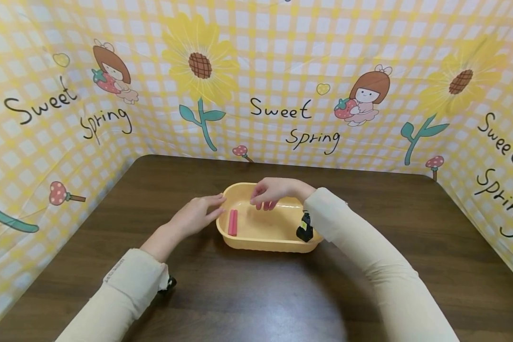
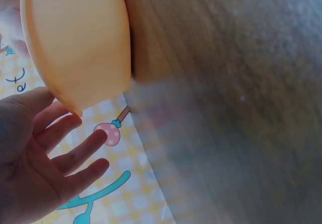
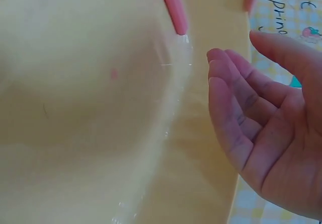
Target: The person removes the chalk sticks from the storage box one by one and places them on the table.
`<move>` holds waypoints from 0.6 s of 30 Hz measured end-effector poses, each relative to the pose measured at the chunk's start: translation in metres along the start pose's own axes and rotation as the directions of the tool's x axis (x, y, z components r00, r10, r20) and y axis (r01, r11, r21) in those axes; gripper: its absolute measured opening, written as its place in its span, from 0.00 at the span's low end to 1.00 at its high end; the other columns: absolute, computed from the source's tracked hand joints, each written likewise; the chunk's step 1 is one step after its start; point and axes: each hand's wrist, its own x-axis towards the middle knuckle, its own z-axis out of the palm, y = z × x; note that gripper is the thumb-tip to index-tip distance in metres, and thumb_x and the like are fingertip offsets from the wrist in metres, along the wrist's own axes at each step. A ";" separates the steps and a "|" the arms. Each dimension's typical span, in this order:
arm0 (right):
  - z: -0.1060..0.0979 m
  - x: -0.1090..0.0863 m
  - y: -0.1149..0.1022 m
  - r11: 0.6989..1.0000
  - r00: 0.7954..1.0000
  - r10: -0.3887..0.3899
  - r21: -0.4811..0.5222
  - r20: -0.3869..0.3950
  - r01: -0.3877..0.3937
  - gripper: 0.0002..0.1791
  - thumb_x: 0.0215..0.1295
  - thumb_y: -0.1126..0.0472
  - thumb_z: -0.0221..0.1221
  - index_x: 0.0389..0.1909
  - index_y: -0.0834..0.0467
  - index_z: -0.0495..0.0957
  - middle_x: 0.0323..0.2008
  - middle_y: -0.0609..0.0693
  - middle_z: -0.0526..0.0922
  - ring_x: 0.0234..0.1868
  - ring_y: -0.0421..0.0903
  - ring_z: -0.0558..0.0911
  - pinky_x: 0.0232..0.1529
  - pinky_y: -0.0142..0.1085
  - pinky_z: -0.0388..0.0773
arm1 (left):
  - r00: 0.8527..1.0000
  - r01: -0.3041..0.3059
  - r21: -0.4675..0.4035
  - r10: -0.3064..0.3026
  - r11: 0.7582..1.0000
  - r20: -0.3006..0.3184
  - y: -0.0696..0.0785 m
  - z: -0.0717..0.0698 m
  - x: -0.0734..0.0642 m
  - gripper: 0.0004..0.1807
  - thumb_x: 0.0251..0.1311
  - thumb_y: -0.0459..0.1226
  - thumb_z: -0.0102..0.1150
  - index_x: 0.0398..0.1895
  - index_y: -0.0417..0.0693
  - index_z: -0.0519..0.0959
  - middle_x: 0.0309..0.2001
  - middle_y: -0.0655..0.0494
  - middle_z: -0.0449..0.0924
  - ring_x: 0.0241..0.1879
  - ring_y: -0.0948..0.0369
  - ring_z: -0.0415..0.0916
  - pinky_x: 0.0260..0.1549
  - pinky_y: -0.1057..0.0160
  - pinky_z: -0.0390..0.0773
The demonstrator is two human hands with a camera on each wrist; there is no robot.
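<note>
An oval yellow plastic basin (image 1: 265, 245) stands on the table. Side by side in its left end lie two pink sticks (image 1: 232, 223); the end of one pink stick (image 3: 173, 7) shows in the right wrist view. My left hand (image 1: 196, 213) is at the basin's left rim, fingers extended. In the left wrist view the fingertips of that hand (image 2: 45, 153) meet the rim, with the other fingers spread apart. Over the inside of the basin hovers my right hand (image 1: 271, 192), its fingers loosely bent. Nothing shows between the thumb and fingers of the right hand (image 3: 266, 108) in its wrist view.
The dark wooden table (image 1: 256, 294) extends around the basin. Behind it and along both sides hangs a yellow checked cloth (image 1: 282, 57) printed with flowers and lettering. A black wrist camera (image 1: 305, 229) under the right sleeve overlaps the basin's right end.
</note>
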 end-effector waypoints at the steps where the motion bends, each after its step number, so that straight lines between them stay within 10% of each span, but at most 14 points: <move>1: 0.000 0.002 -0.001 1.000 1.000 0.000 -0.006 0.009 0.000 0.15 0.67 0.54 0.53 0.47 0.60 0.76 0.37 0.52 0.83 0.33 0.41 0.81 0.39 0.33 0.83 | 1.000 -0.001 0.001 0.001 1.000 0.000 0.000 0.000 0.000 0.23 0.64 0.37 0.53 0.60 0.37 0.71 0.63 0.42 0.68 0.63 0.47 0.68 0.62 0.46 0.67; 18: 0.018 0.039 -0.006 0.999 0.995 0.049 -0.015 0.089 -0.047 0.12 0.64 0.53 0.55 0.37 0.58 0.77 0.29 0.46 0.78 0.28 0.38 0.77 0.32 0.26 0.78 | 1.000 0.003 0.000 -0.003 1.000 0.009 0.003 -0.004 -0.002 0.23 0.64 0.38 0.53 0.61 0.37 0.70 0.63 0.42 0.68 0.63 0.47 0.68 0.61 0.46 0.68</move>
